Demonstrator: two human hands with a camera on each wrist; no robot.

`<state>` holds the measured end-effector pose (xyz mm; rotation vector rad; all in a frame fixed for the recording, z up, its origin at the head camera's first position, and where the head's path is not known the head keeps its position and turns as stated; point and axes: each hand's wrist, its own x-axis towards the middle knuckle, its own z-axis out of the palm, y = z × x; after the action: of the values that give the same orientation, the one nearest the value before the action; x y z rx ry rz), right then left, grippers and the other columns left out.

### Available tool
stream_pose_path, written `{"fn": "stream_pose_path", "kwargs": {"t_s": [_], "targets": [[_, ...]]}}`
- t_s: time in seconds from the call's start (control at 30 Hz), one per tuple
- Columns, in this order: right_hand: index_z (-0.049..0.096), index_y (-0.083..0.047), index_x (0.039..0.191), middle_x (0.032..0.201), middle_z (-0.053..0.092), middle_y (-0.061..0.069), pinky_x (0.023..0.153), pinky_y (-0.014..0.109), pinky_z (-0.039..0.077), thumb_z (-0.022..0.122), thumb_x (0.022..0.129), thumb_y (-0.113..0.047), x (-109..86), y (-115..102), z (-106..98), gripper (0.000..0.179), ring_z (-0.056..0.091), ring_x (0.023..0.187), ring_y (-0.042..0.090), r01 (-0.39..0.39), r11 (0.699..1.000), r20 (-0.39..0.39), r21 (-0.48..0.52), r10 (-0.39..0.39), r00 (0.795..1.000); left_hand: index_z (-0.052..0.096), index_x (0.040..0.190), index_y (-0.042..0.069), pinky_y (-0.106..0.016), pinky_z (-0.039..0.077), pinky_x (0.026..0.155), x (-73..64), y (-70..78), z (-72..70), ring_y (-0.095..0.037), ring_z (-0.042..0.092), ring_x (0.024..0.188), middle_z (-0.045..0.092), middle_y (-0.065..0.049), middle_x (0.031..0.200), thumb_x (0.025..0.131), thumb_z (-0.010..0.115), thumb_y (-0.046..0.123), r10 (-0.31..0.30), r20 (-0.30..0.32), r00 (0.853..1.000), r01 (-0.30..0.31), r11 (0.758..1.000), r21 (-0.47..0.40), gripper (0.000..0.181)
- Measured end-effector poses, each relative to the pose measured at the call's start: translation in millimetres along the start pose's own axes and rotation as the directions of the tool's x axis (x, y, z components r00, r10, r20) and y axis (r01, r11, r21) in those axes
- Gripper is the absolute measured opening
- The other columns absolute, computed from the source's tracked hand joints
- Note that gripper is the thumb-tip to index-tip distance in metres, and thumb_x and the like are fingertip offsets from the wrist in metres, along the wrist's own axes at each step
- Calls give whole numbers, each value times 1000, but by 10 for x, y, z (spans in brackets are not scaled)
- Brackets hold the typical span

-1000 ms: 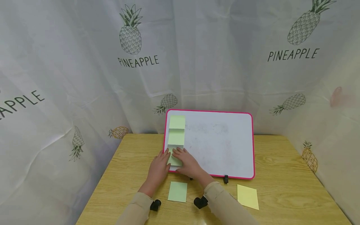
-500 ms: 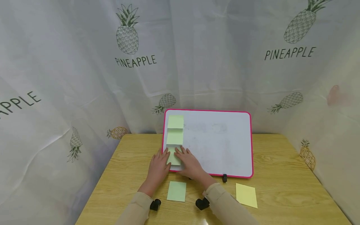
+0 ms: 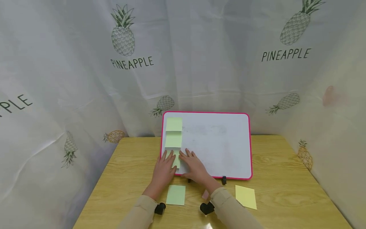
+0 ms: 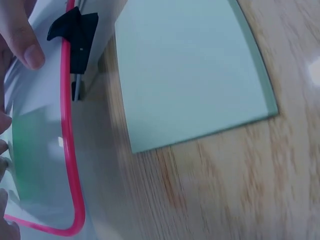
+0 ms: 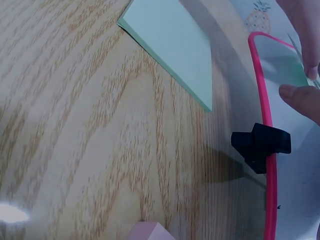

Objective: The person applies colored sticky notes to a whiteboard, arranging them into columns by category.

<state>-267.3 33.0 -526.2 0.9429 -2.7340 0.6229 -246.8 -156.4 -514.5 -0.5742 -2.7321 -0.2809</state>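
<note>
Three light green sticky notes run in a column down the left side of a whiteboard [image 3: 217,146] with a pink frame: the top note [image 3: 174,124], the middle note [image 3: 173,139] and the bottom note [image 3: 176,160]. My left hand [image 3: 163,170] lies over the left part of the bottom note, its fingers extended up the board. Fingers spread, my right hand [image 3: 196,168] rests at that note's right edge, on the white surface. A green sticky-note pad [image 3: 175,195] lies on the table between my forearms, also close up in the left wrist view.
Black clips, one a right-hand clip [image 3: 224,180], hold the board's lower edge. A yellow sticky-note pad [image 3: 246,197] lies right of my right sleeve. Something small and pink [image 3: 205,194] shows beside my right wrist. A pineapple-print curtain [image 3: 200,63] hangs behind the wooden table [image 3: 274,178].
My left hand has slid rightward over the bottom note, while my right fingers have moved off it to its right edge. The pink thing has come into view. The head view has turned slightly right.
</note>
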Motion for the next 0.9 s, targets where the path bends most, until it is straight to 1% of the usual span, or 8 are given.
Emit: {"fn": "stream_pose_path", "kwargs": {"t_s": [0.2, 0.4, 0.5, 0.63, 0.77, 0.9], "targets": [[46, -8, 145, 153, 37, 2, 116, 46, 16, 88, 72, -30, -63, 36, -28, 88, 16, 146, 28, -37, 994, -17, 101, 39, 999, 58, 135, 11, -60, 29, 107, 11, 83, 48, -38, 33, 139, 48, -8, 145, 90, 68, 28, 47, -5, 999, -47, 999, 16, 49], [50, -10, 143, 152, 38, 9, 112, 51, 26, 88, 73, -21, -229, 89, -124, 80, 24, 143, 34, -103, 968, -61, 231, 120, 991, 58, 136, 11, -58, 27, 109, 6, 170, 99, -36, 31, 140, 47, -7, 146, 90, 68, 29, 68, 13, 998, -69, 998, 4, 50], [52, -11, 141, 153, 36, 12, 110, 52, 30, 87, 73, -19, -336, 125, -165, 77, 26, 142, 36, -139, 956, -64, 259, 160, 985, 57, 136, 11, -57, 26, 110, 3, 213, 101, -36, 30, 141, 46, -7, 147, 90, 68, 29, 65, 20, 998, -64, 998, -5, 50], [55, -11, 139, 152, 37, 14, 110, 51, 31, 87, 73, -17, -472, 163, -228, 74, 29, 141, 36, -173, 946, -67, 273, 198, 978, 57, 137, 12, -56, 24, 111, -5, 271, 82, -34, 28, 142, 45, -7, 148, 91, 68, 30, 61, 34, 998, -60, 998, -22, 50], [59, -8, 133, 144, 48, 14, 107, 50, 36, 88, 72, -15, -606, 186, -296, 68, 38, 136, 34, -148, 948, -118, 282, 187, 975, 57, 136, 12, -56, 26, 111, -26, 344, 65, -33, 30, 141, 46, -8, 147, 91, 68, 29, 66, 36, 997, -65, 997, -41, 49], [63, -8, 126, 130, 60, 8, 101, 46, 42, 89, 69, -15, -750, 215, -329, 63, 50, 125, 30, -105, 957, -183, 271, 159, 970, 59, 134, 13, -56, 28, 110, -58, 427, 84, -34, 33, 139, 48, -9, 146, 90, 68, 29, 77, 40, 996, -75, 996, -50, 47]]}}
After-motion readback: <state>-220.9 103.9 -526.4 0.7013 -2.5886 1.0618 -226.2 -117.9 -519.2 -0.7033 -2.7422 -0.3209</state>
